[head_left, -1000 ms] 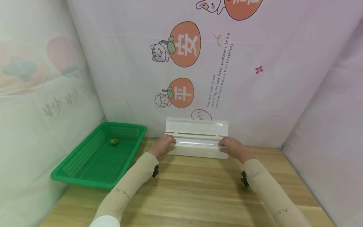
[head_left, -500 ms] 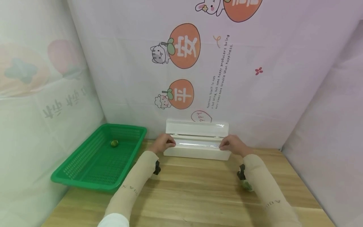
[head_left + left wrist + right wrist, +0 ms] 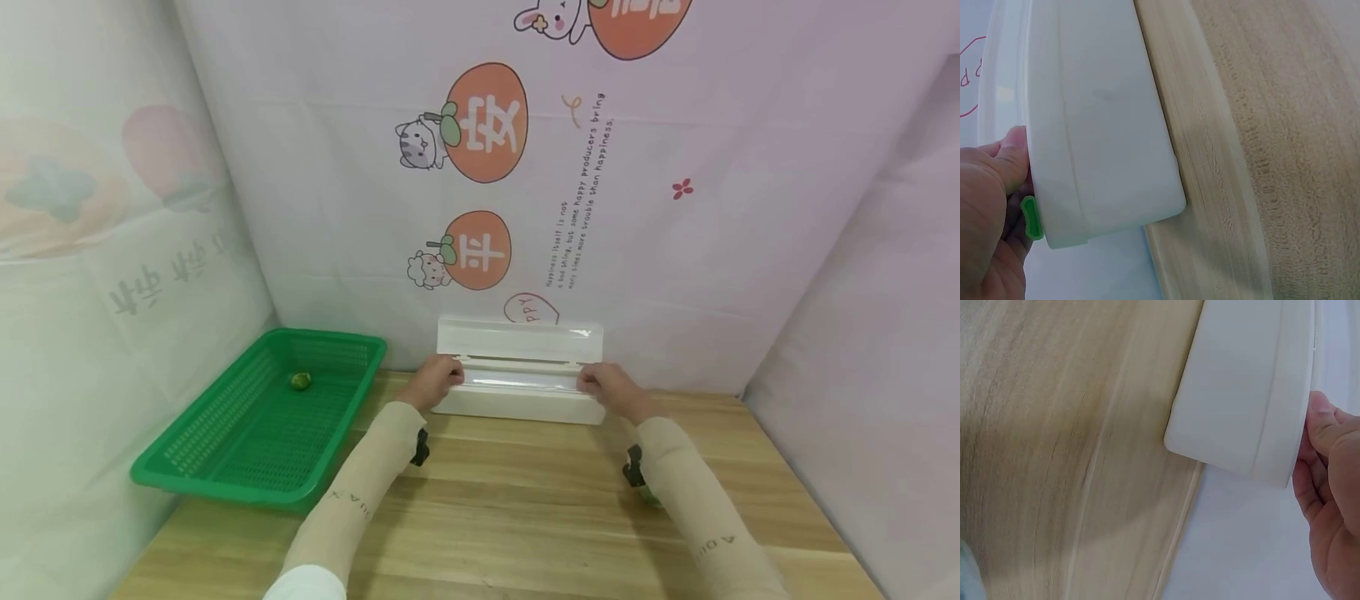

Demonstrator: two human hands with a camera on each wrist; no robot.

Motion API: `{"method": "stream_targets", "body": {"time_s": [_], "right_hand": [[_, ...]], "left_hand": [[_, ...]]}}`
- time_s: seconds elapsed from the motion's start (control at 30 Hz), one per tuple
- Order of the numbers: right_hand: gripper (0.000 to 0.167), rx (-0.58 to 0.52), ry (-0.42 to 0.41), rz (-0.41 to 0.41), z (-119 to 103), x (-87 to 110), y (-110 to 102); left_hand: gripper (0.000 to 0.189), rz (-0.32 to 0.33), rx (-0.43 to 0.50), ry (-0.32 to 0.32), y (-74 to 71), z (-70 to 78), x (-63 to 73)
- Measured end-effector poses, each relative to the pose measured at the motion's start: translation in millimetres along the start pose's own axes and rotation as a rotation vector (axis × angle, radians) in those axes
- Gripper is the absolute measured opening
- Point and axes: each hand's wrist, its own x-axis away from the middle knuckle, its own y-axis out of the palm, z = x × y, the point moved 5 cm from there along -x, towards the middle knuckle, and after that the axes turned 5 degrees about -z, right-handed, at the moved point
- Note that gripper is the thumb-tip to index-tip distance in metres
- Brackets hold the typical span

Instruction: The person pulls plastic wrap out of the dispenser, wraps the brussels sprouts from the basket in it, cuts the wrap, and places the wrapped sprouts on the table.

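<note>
Mid-frame, the left hand (image 3: 435,381) and right hand (image 3: 613,391) pinch the film (image 3: 521,382) near opposite ends of the box (image 3: 517,406), seemingly to keep it even; the raised lid (image 3: 517,340) leaves their fingers room.

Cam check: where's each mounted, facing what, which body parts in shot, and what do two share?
Head: on the head, looking forward and down at the white box and green basket; left hand, right hand and both sleeves show.
Left wrist: on that wrist, looking at the box's left end; left hand at frame left.
Right wrist: on that wrist, looking at the box's right end; right hand at frame right.
Shared: both wrist views show the box and wooden table.
</note>
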Motion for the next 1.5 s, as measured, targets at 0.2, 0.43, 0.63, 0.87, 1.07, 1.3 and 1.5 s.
{"method": "stream_targets", "body": {"time_s": [0.2,0.43,0.63,0.87,1.07,1.3,1.5], "right_hand": [[0.016,0.036,0.038,0.004,1,-3.7,3],[0.012,0.137,0.023,0.056,-1,-3.5,3],[0.012,0.199,-0.048,0.133,-4,1.0,1],[0.01,0.217,-0.039,0.139,-10,3.4,-7],[0.011,0.244,-0.039,0.129,-15,5.4,-15],[0.01,0.266,-0.095,0.161,-27,11.6,-30],[0.007,0.277,-0.155,0.205,-39,18.0,-40]], "left_hand": [[0.013,-0.002,-0.108,0.026,3.8,-0.8,-1.9],[0.014,0.056,-0.143,0.048,1.6,2.9,2.0],[0.009,0.055,-0.141,0.014,-0.7,4.8,4.7],[0.01,0.11,-0.138,0.07,-11.0,11.3,7.8],[0.014,0.096,-0.145,0.082,-19.5,14.4,8.2],[0.016,0.06,-0.139,0.081,-34.5,28.1,13.7],[0.021,0.038,-0.133,0.068,-44.4,32.1,14.4]]}}
